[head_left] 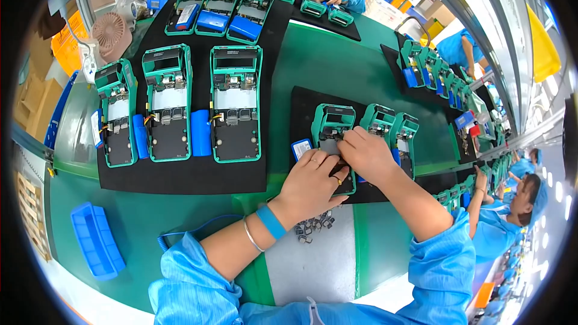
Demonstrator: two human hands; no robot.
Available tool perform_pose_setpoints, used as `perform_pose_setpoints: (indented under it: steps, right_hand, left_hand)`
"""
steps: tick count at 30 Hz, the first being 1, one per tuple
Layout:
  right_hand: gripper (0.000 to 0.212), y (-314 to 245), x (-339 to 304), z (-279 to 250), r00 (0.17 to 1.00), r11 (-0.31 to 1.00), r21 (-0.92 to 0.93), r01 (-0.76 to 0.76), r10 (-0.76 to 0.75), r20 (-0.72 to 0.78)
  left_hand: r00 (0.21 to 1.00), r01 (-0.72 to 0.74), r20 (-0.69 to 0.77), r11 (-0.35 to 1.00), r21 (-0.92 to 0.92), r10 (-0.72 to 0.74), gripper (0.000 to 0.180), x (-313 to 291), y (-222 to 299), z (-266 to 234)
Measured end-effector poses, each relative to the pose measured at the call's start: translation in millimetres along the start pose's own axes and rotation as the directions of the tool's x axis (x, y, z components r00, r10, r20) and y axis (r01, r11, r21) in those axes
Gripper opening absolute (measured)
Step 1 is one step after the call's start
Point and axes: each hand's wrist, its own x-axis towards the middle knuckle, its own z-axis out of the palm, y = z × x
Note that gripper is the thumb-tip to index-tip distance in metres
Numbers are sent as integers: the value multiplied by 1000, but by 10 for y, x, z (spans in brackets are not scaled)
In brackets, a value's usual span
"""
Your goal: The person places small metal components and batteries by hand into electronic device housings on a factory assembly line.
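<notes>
My left hand (308, 182) and my right hand (368, 151) meet over an open green handheld device housing (335, 113) with circuit parts inside. Both hands have their fingers curled and closed, fingertips down at the housing's middle. What they pinch there is too small and covered to make out. A blue battery pack (301, 147) with a white label lies against the housing's left side. To the right on the same black mat (301, 103) stand two similar open housings (380, 119). Below my left hand, several small metal-and-black parts (314, 226) lie loose on a grey sheet (310, 268).
Several open green housings (236, 138) with blue battery packs (200, 133) fill a black mat on the left. A blue tray (97, 242) sits at the near left, a beige fan (111, 35) farther back. Co-workers sit across the table (325, 54) and to the right.
</notes>
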Motion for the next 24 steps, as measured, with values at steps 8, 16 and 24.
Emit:
perform_pose_setpoints:
  steps: [8, 16, 24]
  right_hand:
    - [13, -25, 131, -123, 993, 996, 23, -82, 80, 82]
    - [11, -112, 101, -176, 969, 969, -20, -248, 248, -4]
    - [13, -1160, -819, -528, 948, 789, 533, -306, 305, 94]
  left_hand:
    - [1000, 11, -24, 1000, 14, -11, 49, -35, 28, -38]
    - [1000, 8, 7, 1000, -15, -8, 51, 39, 7, -99]
    - [1000, -17, 23, 999, 28, 16, 50, -2, -17, -182]
